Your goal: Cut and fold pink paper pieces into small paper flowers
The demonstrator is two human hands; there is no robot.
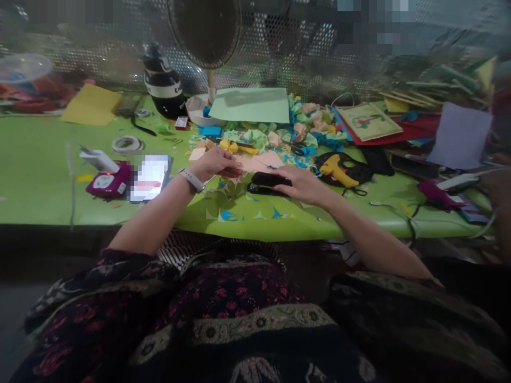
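My left hand [215, 162] rests on the green table [40, 175] with its fingers curled together, pinching something small that I cannot make out, close to a pink paper sheet [263, 159]. My right hand [301, 183] lies over black scissors [267, 183], its fingers around the handles. Green paper leaf cut-outs [227, 194] and blue scraps [229, 215] lie just in front of both hands. A white band sits on my left wrist.
A phone [149, 178] and a magenta device [109, 183] lie at left, with a tape roll [126, 143]. A yellow glue gun [339, 170], a fan [205, 32], a dark bottle [162, 80], a pale green sheet [251, 105] and heaps of coloured paper crowd the back and right.
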